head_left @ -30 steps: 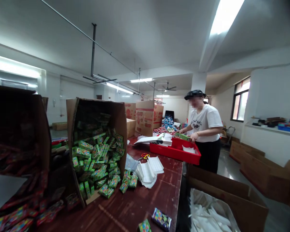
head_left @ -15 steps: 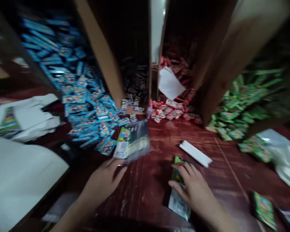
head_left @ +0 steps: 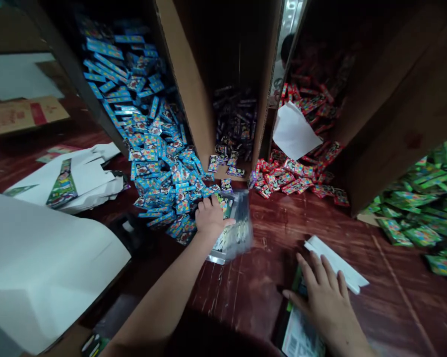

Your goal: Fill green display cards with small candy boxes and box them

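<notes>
My left hand [head_left: 210, 218] lies on a clear plastic pouch [head_left: 241, 228] with a green printed part, its fingers over the top edge and the thumb apart. Right behind those fingers spills a heap of small blue wrapped packets [head_left: 149, 153]. My right hand [head_left: 325, 295] rests with spread fingers over a second printed pouch [head_left: 295, 334], green and black with a barcode; the palm hides much of it. Just beyond the right fingers is a folded white paper strip [head_left: 337, 265].
Upright cardboard boxes hold dark purple packets [head_left: 234, 119], red packets [head_left: 283, 176] with a white paper sheet [head_left: 295, 131] on them, and green packets [head_left: 424, 198]. White papers [head_left: 93, 183] and a large curved white sheet [head_left: 48, 267] lie at the left.
My left hand has moved forward from the pouch's near edge onto its printed part. My right hand stays over its pouch with fingers more spread. The view has shifted.
</notes>
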Demonstrator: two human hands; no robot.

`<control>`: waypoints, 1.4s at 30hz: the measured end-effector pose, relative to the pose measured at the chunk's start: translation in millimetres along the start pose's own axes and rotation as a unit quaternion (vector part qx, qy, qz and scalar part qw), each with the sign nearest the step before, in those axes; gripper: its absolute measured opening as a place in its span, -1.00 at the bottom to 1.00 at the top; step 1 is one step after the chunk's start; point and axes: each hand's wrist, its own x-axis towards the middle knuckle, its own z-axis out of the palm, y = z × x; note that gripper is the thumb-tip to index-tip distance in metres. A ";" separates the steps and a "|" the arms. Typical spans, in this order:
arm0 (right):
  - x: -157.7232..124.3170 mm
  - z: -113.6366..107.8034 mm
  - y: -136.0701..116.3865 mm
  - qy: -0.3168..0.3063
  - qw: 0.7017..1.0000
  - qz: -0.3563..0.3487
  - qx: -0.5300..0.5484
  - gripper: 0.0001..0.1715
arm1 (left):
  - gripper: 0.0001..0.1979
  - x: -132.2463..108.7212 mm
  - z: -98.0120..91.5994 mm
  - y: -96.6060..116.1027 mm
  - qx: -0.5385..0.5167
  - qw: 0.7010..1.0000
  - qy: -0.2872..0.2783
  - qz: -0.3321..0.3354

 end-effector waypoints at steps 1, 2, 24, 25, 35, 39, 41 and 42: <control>9.2 -8.5 -1.5 0.008 1.000 -0.010 0.018 -0.12 | -0.12 -2.9 -5.2 1.6 -0.019 0.999 0.027 0.013; 18.5 -18.3 -4.0 0.015 0.998 -0.025 0.049 -0.19 | -0.23 -8.4 -11.4 1.9 -0.051 0.997 0.054 0.034; 10.9 -61.6 60.2 -0.057 0.971 0.148 0.179 -0.58 | -0.55 -118.2 4.7 50.9 -0.362 0.903 -0.075 0.217; -8.9 -55.9 61.8 -0.073 0.962 0.183 0.190 -0.57 | -0.54 -140.5 12.8 61.6 -0.385 0.880 -0.165 0.224; -65.4 -28.3 -44.9 -0.119 0.838 0.099 0.524 -0.24 | -0.55 -177.4 -8.6 21.7 -0.427 0.874 -0.142 0.185; 23.6 -35.9 -66.5 -0.079 0.912 -0.100 0.391 -0.50 | -0.64 -190.1 -43.1 -104.0 -0.368 0.928 -0.056 0.015; 84.4 -31.9 -84.4 -0.082 0.921 -0.180 0.336 -0.46 | -0.60 -203.2 -46.2 -154.7 -0.300 0.952 -0.040 -0.051; 115.0 -28.5 -95.6 -0.098 0.928 -0.211 0.291 -0.41 | -0.61 -209.0 -45.1 -169.8 -0.257 0.965 -0.015 -0.059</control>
